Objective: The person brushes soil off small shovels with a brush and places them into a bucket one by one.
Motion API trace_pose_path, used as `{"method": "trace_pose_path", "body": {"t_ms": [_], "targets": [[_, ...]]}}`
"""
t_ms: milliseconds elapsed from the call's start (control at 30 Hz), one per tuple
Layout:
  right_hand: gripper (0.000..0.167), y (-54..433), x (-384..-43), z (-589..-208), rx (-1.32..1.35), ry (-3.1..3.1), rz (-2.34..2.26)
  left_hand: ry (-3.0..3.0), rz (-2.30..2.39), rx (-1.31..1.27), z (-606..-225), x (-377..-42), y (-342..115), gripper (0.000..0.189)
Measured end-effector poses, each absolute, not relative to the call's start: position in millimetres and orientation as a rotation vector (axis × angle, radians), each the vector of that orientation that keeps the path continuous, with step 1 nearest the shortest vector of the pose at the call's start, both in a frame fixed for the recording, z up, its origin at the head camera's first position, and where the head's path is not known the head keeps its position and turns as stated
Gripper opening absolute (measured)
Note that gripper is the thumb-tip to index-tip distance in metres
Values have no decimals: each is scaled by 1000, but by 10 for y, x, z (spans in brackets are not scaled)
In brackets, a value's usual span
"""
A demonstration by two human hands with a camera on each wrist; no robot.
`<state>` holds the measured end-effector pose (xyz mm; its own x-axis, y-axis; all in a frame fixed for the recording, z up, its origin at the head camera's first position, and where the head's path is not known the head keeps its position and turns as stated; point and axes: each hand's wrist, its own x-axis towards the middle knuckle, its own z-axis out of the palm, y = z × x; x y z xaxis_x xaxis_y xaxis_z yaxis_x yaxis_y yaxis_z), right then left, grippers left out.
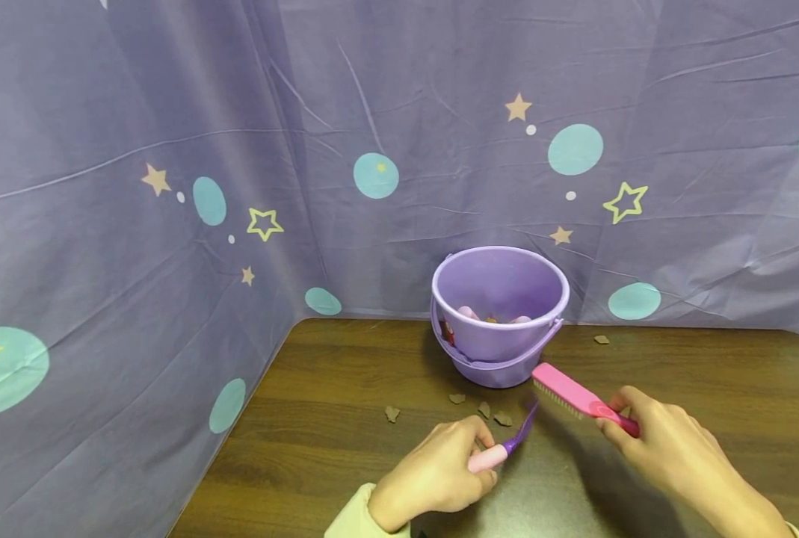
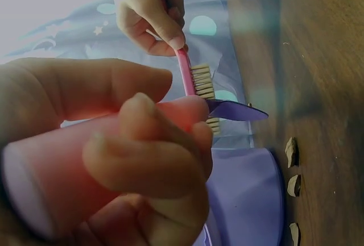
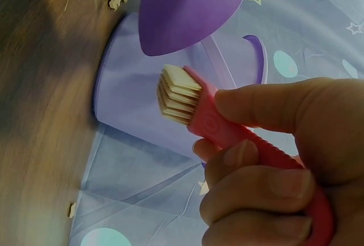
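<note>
My left hand (image 1: pixel 439 465) grips the pink handle of a small toy trowel (image 1: pixel 522 430); its pointed purple blade (image 3: pixel 190 13) reaches away to the right. In my right hand (image 1: pixel 668 441) is a pink brush (image 1: pixel 567 390) with pale bristles (image 2: pixel 202 81) on its lower side, fingers wrapped round the handle in the right wrist view. The brush head is held over the table, just right of the trowel's tip. Several brown leaf-like pieces (image 1: pixel 503 418) lie on the wood beyond the left hand, in front of a purple bucket (image 1: pixel 500 347).
The bucket, its handle hanging down in front, holds some pink things (image 1: pixel 468 311). Another brown piece (image 1: pixel 602 340) lies toward the back edge, right of the bucket. A purple patterned curtain (image 1: pixel 399 187) borders the brown wooden table (image 1: pixel 345 359) at the back and left.
</note>
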<state>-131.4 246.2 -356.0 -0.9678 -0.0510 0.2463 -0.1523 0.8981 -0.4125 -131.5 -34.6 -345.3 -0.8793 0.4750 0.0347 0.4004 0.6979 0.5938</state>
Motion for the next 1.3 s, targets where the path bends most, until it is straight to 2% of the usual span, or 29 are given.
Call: {"method": "trace_pose_path", "body": {"t_ms": [767, 1133, 1300], "targets": [[10, 2295, -1224, -3541, 231, -2795, 700, 2742, 1020, 737, -3461, -1303, -355, 18], [18, 2109, -1088, -3555, 447, -2692, 863, 2759, 1017, 753, -3464, -1301, -359, 14], [25, 2047, -1080, -3596, 458, -2695, 896, 2762, 1024, 748, -3460, -1304, -346, 10]]}}
